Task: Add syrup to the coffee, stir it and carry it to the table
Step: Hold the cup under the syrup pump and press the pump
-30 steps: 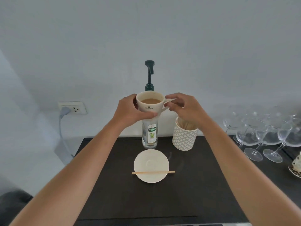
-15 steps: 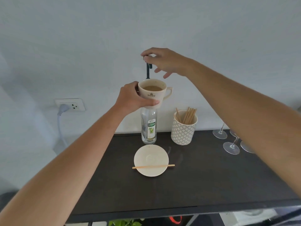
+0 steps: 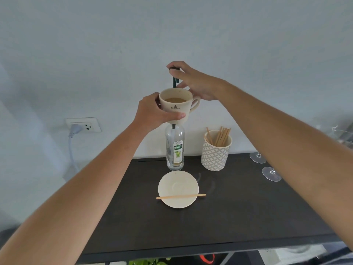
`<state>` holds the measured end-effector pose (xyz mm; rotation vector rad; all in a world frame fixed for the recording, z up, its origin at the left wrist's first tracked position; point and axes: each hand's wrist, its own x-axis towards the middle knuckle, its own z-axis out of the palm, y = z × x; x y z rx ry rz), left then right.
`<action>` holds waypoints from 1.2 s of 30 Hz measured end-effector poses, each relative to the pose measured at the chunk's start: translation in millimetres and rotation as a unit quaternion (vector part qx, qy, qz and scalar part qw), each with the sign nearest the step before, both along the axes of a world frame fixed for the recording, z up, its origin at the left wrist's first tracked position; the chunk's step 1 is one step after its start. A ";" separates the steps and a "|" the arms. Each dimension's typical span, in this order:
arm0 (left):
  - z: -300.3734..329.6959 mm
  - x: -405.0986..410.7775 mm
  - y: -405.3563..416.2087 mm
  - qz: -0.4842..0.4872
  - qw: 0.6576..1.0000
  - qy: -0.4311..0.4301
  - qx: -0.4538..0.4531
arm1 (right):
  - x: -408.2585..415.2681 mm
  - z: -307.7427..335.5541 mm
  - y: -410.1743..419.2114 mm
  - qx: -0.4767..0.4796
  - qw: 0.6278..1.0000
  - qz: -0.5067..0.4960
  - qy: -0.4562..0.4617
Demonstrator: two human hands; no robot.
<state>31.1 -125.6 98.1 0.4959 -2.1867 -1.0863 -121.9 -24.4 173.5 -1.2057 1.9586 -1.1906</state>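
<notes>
- One head view only, and places below are told from the clear glass syrup bottle (image 3: pixel 175 148) with its green-and-white label, which stands upright at the back of the dark brown worktop (image 3: pixel 219 217).
- Straight above the bottle's neck, the cream ceramic coffee cup (image 3: pixel 175 105) is held in the air, upright, with light brown coffee in it and its handle turned to the right.
- Left hand (image 3: pixel 152 111) wraps the cup's left side, thumb across the front low on the wall.
- Above the cup, the bottle's dark green pump head (image 3: pixel 174 77) rises behind the rim; the spout points down toward the cup.
- Right hand (image 3: pixel 193 81) sits on top of the pump, fingers curled over its head and thumb beside the stem.
- In front of the bottle lies a round cream saucer (image 3: pixel 178 188), with a thin wooden stir stick (image 3: pixel 180 196) laid across its near part, both ends overhanging.
- Right of the bottle stands a white and grey lattice-patterned cup (image 3: pixel 215 152) full of wooden sticks (image 3: pixel 220 135).
- Further right, two clear glass bases (image 3: pixel 271 174) show beside the right forearm.
- Left of the bottle, on the pale wall, a white socket (image 3: pixel 84 124) carries a grey plug (image 3: pixel 75 129).
</notes>
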 end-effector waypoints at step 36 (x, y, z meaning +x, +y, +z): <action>-2.7 -6.7 0.8 0.001 1.000 0.012 0.013 | -9.5 -4.0 -7.0 -0.001 1.000 0.016 0.020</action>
